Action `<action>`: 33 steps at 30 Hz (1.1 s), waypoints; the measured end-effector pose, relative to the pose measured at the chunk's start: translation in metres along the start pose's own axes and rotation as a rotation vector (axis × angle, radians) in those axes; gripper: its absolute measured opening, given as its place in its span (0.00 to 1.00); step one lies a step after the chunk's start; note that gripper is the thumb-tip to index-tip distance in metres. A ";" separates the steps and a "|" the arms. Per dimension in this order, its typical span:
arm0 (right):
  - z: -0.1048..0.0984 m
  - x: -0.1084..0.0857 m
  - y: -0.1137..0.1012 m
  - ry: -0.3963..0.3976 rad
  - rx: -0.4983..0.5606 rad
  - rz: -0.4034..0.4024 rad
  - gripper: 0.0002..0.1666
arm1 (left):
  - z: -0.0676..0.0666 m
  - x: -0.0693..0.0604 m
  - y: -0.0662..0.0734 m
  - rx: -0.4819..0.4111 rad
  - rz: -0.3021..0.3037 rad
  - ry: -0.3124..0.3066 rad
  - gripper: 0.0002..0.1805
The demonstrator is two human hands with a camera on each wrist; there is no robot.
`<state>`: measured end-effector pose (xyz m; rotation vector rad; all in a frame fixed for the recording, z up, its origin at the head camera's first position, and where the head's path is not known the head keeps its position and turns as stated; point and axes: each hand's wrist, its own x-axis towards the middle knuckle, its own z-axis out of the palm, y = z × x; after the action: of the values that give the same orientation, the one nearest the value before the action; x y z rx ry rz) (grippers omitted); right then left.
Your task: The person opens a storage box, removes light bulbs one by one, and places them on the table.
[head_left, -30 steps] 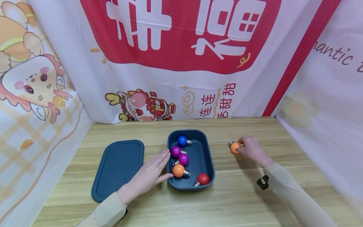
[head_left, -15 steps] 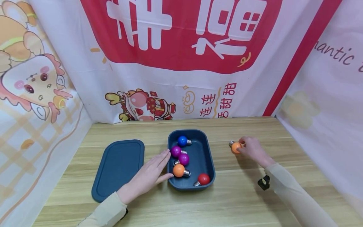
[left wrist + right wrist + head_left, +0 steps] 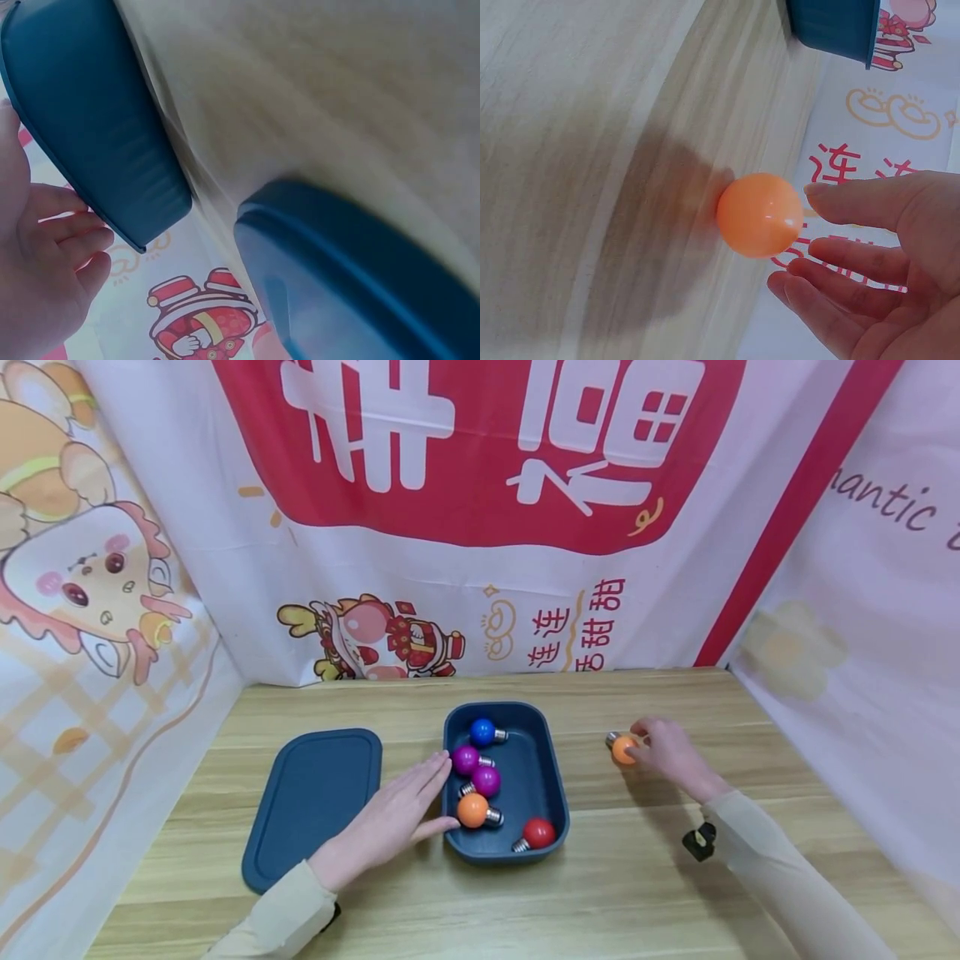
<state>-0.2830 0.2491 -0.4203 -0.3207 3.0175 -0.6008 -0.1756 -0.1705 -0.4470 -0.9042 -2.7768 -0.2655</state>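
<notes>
A dark blue box (image 3: 525, 758) holds several light bulbs: a blue bulb (image 3: 482, 732), two purple bulbs (image 3: 465, 761), an orange one (image 3: 472, 812) and a red one (image 3: 537, 834). Against its left rim rest the extended fingers of my left hand (image 3: 393, 817); in the left wrist view they touch the outside of the box (image 3: 97, 112). To the right, a second orange bulb (image 3: 624, 750) lies on the table, its metal base pointing away to the upper left. My right hand (image 3: 670, 758) is at this bulb, thumb and fingers spread loosely beside the orange globe (image 3: 760, 215) without closing round it.
The box's flat dark blue lid (image 3: 315, 810) lies left of the box, partly under my left forearm. A wooden table (image 3: 510, 910) carries everything. Printed cloths (image 3: 480, 610) hang at the back and both sides.
</notes>
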 end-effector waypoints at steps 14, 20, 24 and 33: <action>-0.012 0.000 -0.029 0.050 -0.028 -0.118 0.20 | -0.002 0.009 -0.011 0.002 0.021 -0.017 0.47; -0.016 0.001 -0.044 0.065 -0.047 -0.164 0.19 | -0.002 0.010 -0.011 0.005 0.016 -0.034 0.48; -0.017 0.003 -0.059 0.044 -0.050 -0.205 0.20 | -0.001 0.010 -0.012 0.006 0.014 -0.033 0.47; -0.018 0.004 -0.084 0.000 0.031 -0.338 0.18 | 0.005 0.011 -0.012 -0.007 0.008 -0.030 0.46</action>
<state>-0.2725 0.1792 -0.3710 -0.8390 2.9690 -0.6639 -0.1919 -0.1730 -0.4506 -0.9289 -2.8005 -0.2625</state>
